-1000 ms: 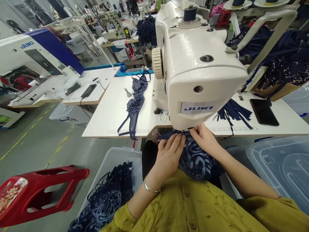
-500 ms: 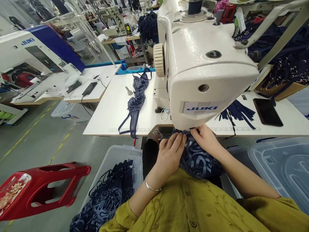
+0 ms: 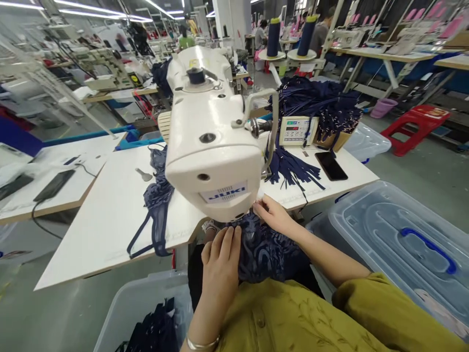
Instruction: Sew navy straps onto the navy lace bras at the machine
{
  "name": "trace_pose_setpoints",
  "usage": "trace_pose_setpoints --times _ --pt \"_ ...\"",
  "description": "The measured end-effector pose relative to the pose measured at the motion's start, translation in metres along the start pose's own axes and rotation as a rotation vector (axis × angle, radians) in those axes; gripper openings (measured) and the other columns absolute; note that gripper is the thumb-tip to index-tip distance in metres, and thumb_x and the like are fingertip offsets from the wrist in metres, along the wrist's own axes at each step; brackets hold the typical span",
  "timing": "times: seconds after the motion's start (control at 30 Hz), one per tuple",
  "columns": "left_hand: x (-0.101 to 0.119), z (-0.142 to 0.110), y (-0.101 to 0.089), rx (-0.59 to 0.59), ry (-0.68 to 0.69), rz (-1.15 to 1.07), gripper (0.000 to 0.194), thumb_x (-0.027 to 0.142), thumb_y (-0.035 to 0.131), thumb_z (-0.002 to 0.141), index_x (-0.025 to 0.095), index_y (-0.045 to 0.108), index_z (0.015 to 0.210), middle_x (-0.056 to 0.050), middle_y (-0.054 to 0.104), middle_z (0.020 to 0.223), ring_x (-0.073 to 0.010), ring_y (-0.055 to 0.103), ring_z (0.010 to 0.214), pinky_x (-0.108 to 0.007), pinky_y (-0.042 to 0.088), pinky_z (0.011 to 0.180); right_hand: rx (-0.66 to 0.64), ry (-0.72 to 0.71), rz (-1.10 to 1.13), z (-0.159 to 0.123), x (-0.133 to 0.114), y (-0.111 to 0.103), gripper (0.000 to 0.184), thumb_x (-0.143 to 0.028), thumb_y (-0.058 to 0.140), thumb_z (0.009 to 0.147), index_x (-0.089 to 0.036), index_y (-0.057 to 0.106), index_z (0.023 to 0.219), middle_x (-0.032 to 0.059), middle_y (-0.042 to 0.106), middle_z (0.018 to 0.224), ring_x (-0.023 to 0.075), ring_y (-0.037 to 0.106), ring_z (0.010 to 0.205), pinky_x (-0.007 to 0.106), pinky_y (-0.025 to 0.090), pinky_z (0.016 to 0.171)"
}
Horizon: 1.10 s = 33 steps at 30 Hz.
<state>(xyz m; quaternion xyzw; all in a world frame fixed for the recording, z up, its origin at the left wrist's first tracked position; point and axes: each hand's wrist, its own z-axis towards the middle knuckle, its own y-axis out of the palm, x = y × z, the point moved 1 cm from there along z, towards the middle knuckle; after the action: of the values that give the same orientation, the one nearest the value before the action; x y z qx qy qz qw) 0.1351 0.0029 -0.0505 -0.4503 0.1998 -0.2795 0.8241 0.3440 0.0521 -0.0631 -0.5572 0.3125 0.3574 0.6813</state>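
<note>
The white sewing machine head [image 3: 212,171] stands in front of me. A navy patterned garment [image 3: 267,254], gathered and lacy, lies in my lap with its far edge under the machine head. My left hand [image 3: 222,264] rests on the garment's left side, fingers stretched out flat near the needle area; its thumb is hidden. At the lower right side of the machine head is my right hand [image 3: 276,215], fingers curled together. Something small and white shows by its fingertips, too unclear to name. The needle and presser foot are hidden.
A navy bra [image 3: 159,195] and a grey tool [image 3: 143,174] lie left on the table [image 3: 95,234]. Navy straps [image 3: 293,168], a control panel [image 3: 298,131] and a phone [image 3: 331,165] are right. Plastic bins [image 3: 395,234] flank me; a red stool [image 3: 417,127] stands farther off.
The view has swung up and to the right. My right hand has left the garment's edge and moved up beside the machine head. My left hand stays on the garment.
</note>
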Motion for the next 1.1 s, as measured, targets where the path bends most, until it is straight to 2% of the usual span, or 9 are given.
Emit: trace_pose_setpoints --times 0.1,0.3,0.47,0.67,0.8,0.87,0.97,1.0,1.1 --pt "0.001 0.0 -0.001 -0.001 0.024 0.026 0.049 -0.002 0.034 0.087 0.01 0.054 0.13 -0.015 0.065 0.119 -0.0297 0.055 0.113 -0.043 0.034 0.093 0.046 0.065 -0.066 0.013 0.036 -0.025 0.022 -0.042 0.044 0.091 -0.023 0.052 0.083 -0.0004 0.061 0.078 0.0162 0.055 0.07 0.027 0.044 0.065" --pt "0.004 0.003 -0.002 0.013 0.05 0.05 0.049 -0.003 0.035 0.086 0.009 0.054 0.13 -0.014 0.065 0.118 -0.0297 0.056 0.111 -0.042 0.038 0.092 0.236 0.3 -0.321 0.054 0.106 -0.096 0.024 -0.036 0.042 0.091 -0.018 0.057 0.086 0.0084 0.066 0.084 0.0213 0.058 0.078 0.03 0.038 0.07" --pt "0.008 0.006 -0.003 0.03 0.075 0.072 0.049 -0.002 0.035 0.086 0.007 0.053 0.13 -0.014 0.065 0.118 -0.03 0.057 0.108 -0.043 0.041 0.089 0.198 0.389 -0.441 0.073 0.13 -0.107 0.016 -0.033 0.059 0.083 -0.017 0.063 0.081 0.01 0.068 0.085 0.0214 0.059 0.08 0.028 0.036 0.067" --pt "0.007 0.008 -0.008 0.038 0.095 0.098 0.045 0.0 0.034 0.086 0.008 0.055 0.126 -0.014 0.066 0.115 -0.0287 0.06 0.106 -0.043 0.047 0.088 0.251 0.404 -0.433 0.062 0.123 -0.116 0.019 -0.032 0.055 0.086 -0.02 0.066 0.078 0.0097 0.069 0.081 0.0246 0.059 0.084 0.03 0.032 0.065" --pt "0.005 0.007 -0.01 0.038 0.157 0.019 0.03 0.0 0.035 0.085 0.009 0.063 0.095 -0.019 0.06 0.125 -0.0312 0.054 0.121 -0.041 0.049 0.096 0.313 0.395 -0.309 0.039 0.109 -0.129 0.018 -0.036 0.059 0.082 -0.021 0.065 0.074 0.0081 0.066 0.08 0.0242 0.056 0.085 0.029 0.031 0.063" --pt "0.005 0.006 -0.011 -0.021 0.213 -0.019 0.027 0.0 0.036 0.083 0.01 0.061 0.087 -0.02 0.055 0.131 -0.0318 0.048 0.129 -0.04 0.048 0.1 0.299 0.37 -0.185 0.024 0.102 -0.129 0.022 -0.042 0.06 0.08 -0.021 0.064 0.074 0.0059 0.065 0.079 0.0202 0.055 0.077 0.028 0.032 0.059" --pt "0.007 0.005 -0.017 -0.171 0.206 -0.025 0.013 0.01 0.05 0.084 0.01 0.06 0.094 -0.022 0.047 0.14 -0.0348 0.043 0.134 -0.044 0.048 0.102 0.234 0.346 0.039 0.0 0.09 -0.113 0.037 -0.057 0.051 0.083 -0.021 0.061 0.078 0.0034 0.065 0.078 0.0127 0.047 0.058 0.025 0.033 0.049" --pt "0.008 0.005 -0.02 -0.221 0.189 -0.038 0.02 0.02 0.059 0.084 0.011 0.059 0.101 -0.023 0.043 0.144 -0.0367 0.041 0.135 -0.046 0.048 0.102 0.208 0.344 0.126 -0.008 0.085 -0.103 0.041 -0.061 0.05 0.083 -0.021 0.059 0.08 0.0029 0.065 0.078 0.011 0.045 0.054 0.024 0.033 0.046" --pt "0.011 0.009 -0.029 -0.302 0.148 -0.13 0.084 0.061 0.073 0.068 0.012 0.046 0.131 -0.023 0.039 0.147 -0.0399 0.041 0.134 -0.05 0.047 0.102 0.077 0.409 0.593 -0.029 0.065 -0.066 0.038 -0.057 0.068 0.073 -0.021 0.059 0.081 0.0007 0.063 0.077 0.0073 0.046 0.053 0.019 0.036 0.043"
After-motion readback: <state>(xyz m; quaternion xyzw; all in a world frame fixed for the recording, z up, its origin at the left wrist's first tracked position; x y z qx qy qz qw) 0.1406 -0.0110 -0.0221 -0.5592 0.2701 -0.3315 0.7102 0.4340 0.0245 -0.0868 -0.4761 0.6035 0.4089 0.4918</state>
